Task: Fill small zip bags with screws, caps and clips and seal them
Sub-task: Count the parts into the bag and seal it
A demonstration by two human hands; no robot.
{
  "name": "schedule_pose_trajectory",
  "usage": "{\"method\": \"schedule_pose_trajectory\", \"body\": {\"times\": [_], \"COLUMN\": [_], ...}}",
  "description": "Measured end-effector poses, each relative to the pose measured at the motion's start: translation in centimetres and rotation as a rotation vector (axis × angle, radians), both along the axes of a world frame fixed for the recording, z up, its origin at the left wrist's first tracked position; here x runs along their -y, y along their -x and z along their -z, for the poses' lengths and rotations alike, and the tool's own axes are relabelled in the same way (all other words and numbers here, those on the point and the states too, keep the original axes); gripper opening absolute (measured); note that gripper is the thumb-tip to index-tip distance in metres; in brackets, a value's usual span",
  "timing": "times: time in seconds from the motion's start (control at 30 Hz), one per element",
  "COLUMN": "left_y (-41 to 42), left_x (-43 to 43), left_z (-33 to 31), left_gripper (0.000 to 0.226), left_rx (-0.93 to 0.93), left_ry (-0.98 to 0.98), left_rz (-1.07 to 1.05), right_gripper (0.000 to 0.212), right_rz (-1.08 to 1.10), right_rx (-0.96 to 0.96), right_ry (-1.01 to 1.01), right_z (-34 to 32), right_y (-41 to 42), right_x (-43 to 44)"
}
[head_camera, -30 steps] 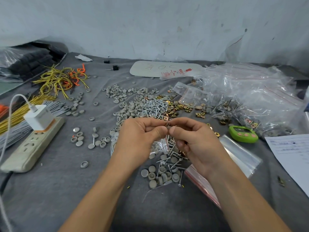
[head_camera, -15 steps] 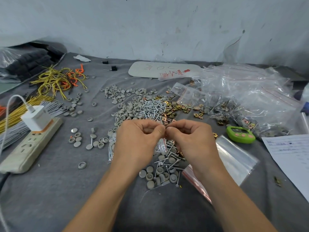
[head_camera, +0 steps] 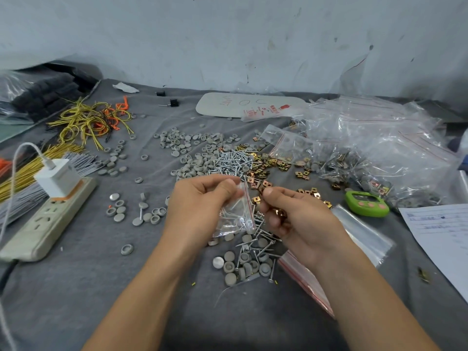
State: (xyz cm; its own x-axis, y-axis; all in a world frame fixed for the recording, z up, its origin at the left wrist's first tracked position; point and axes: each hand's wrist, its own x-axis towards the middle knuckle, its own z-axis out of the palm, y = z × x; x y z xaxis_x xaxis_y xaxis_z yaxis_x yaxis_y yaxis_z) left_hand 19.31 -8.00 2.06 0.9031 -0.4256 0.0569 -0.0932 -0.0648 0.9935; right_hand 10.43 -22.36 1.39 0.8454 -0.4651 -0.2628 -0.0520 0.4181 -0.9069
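My left hand pinches the top of a small clear zip bag with a red seal line; the bag hangs tilted above the cloth with screws inside. My right hand is just right of the bag, fingers curled around brass clips, thumb near the bag's mouth. Below the hands lie loose grey caps and screws. Behind them sit a pile of screws, more grey caps and brass clips.
Empty zip bags lie under my right forearm. A heap of filled bags is at the right, a green timer and a paper sheet near it. A power strip with charger and wire bundles are on the left.
My hands have moved apart. The left hand has tilted the bag so that it shows between them, and the right hand has drawn back to the right with clips in its fingers.
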Motion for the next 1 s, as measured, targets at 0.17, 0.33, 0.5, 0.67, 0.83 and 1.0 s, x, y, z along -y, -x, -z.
{"method": "schedule_pose_trajectory", "body": {"times": [0.17, 0.33, 0.5, 0.67, 0.83, 1.0], "left_y": [-0.3, -0.4, -0.6, -0.9, -1.0, -0.6], "left_x": [-0.4, 0.3, 0.7, 0.8, 0.4, -0.1], "left_z": [0.3, 1.3, 2.0, 2.6, 2.5, 1.0], "left_gripper": [0.066, 0.09, 0.126, 0.13, 0.113, 0.028], "left_rx": [0.289, 0.619, 0.581, 0.609, 0.66, 0.465], "left_ry": [-0.396, -0.723, -0.779, -0.845, -0.815, -0.316], "left_rz": [0.16, 0.19, 0.15, 0.175, 0.23, 0.075], "right_gripper": [0.016, 0.022, 0.026, 0.037, 0.036, 0.035], "right_rz": [-0.008, 0.05, 0.051, 0.076, 0.013, 0.033], "right_rx": [-0.052, -0.122, -0.188, -0.217, -0.191, -0.015], "right_ry": [-0.136, 0.168, 0.514, 0.695, 0.783, 0.611], "right_z": [0.3, 0.7, 1.5, 1.9, 2.1, 1.6], "right_y": [-0.4, -0.6, -1.0, -1.4, -1.7, -1.6], "right_x": [0.1, -0.2, -0.5, -0.3, -0.7, -1.0]}}
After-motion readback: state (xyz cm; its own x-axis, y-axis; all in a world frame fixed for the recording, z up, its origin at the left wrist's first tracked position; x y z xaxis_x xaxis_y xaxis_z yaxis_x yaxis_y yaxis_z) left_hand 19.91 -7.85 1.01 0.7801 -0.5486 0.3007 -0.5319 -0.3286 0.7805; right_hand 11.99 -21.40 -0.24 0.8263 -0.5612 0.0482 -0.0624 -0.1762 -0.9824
